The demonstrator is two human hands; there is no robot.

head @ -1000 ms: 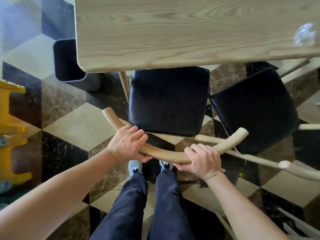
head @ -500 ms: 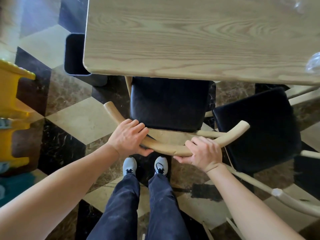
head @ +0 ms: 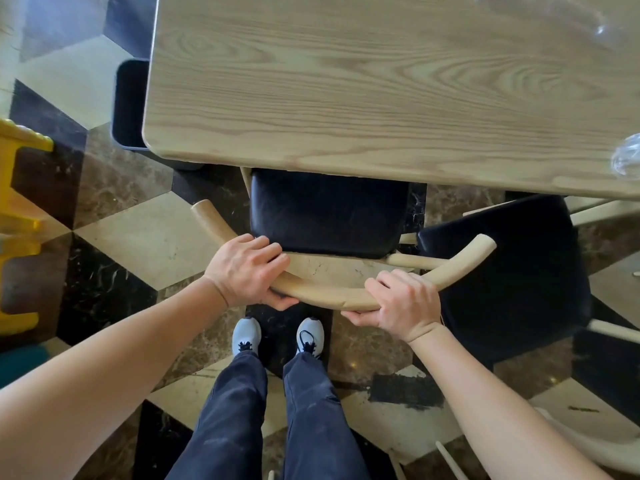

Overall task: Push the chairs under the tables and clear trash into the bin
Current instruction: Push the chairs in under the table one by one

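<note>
A chair with a black seat and a curved pale wooden backrest stands in front of me, its seat partly under the light wooden table. My left hand grips the left part of the backrest. My right hand grips its right part. A dark bin stands on the floor by the table's left end, half hidden by the tabletop. Clear plastic trash lies at the table's right edge, and more of it is at the top right.
A second black-seated chair stands to the right, partly out from the table and close to the first chair's backrest. A yellow plastic object is at the left edge. My feet are just behind the chair on the patterned marble floor.
The chair has slid forward, so more of its black seat now lies beneath the table. Both hands kept their grip on the backrest and I have stepped closer.
</note>
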